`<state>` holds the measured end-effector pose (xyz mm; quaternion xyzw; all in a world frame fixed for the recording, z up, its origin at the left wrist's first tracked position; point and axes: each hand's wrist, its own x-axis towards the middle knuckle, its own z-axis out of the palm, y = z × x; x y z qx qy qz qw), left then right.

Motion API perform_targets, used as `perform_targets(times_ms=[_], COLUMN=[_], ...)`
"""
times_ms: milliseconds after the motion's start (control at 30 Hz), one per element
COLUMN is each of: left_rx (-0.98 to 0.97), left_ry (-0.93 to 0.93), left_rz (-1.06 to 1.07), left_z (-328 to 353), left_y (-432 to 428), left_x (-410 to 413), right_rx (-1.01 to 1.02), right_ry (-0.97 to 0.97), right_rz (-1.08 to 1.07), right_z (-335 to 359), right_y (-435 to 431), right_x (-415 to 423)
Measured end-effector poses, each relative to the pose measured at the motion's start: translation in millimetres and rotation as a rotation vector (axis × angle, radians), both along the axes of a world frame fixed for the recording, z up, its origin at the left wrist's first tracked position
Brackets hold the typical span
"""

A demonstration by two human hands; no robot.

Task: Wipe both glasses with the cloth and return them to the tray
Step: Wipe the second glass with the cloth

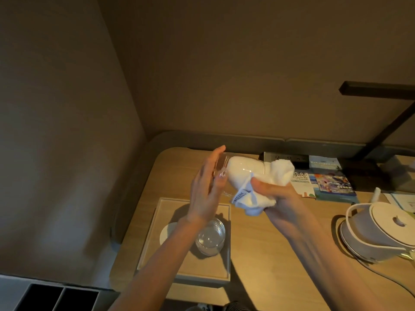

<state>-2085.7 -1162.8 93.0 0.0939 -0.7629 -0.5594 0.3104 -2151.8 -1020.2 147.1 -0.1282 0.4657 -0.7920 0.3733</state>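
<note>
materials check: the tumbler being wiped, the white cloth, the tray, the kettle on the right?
Held clear tumbler: looks like glass, transparent with glints. White cloth: soft terry-like fabric, bunches and is stuffed inside it, sewn label. Pale rectangular tray: matte, wood-toned floor with lighter rim, wood or laminate, unclear. Grey kettle with white lid: smooth, likely plastic.

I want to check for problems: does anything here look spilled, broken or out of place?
Nothing stands out. One glass is held sideways above the tray with the cloth stuffed inside; the other glass stands upright in the tray. No spill or crack shows.
</note>
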Motion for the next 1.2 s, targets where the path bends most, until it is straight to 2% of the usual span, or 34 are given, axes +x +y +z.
perform_targets(times_ms=[133,267,367,433,500,567,667,733,800,867,933,1000,1100,1200], left_rx=[0.296,0.465,0.552,0.552,0.47,0.355,0.249,0.199,0.129,0.075,0.203,0.366,0.445,0.533], left_ry=[-0.122,-0.232,-0.384,-0.401,-0.344,-0.214,-0.068,-0.059,-0.13,-0.244,-0.308,-0.337,-0.48,-0.559], left_rz=[-0.195,-0.199,-0.164,-0.112,-0.039,0.002,-0.061,-0.149,-0.22,-0.269,-0.282,-0.253,-0.216,-0.192], left_z=[4,21,30,28,21,18,13,15,17,17,18,19,25,33], left_y=[-13,-12,-9,-6,0,7,8,4,-5,-13,-20,-23,-19,-11], left_x=[3,0,-7,-9,-6,1,6,11,11,7,3,0,-2,-1], right_rx=[0.104,0.264,0.447,0.505,0.441,0.232,-0.066,-0.151,-0.147,-0.091,-0.017,0.08,0.245,0.373], right_ry=[0.2,0.481,0.701,0.741,0.594,0.286,-0.16,-0.265,-0.25,-0.193,-0.051,0.181,0.47,0.628], right_rz=[-0.128,-0.226,-0.178,-0.078,0.05,0.177,0.155,0.112,0.112,0.06,-0.045,-0.135,-0.205,-0.25], right_z=[3,10,9,11,12,13,11,10,8,3,2,7,11,4], right_y=[1,8,8,8,9,12,15,13,8,4,5,7,9,9], right_x=[8,7,10,9,6,4,-3,-5,0,7,11,12,16,24])
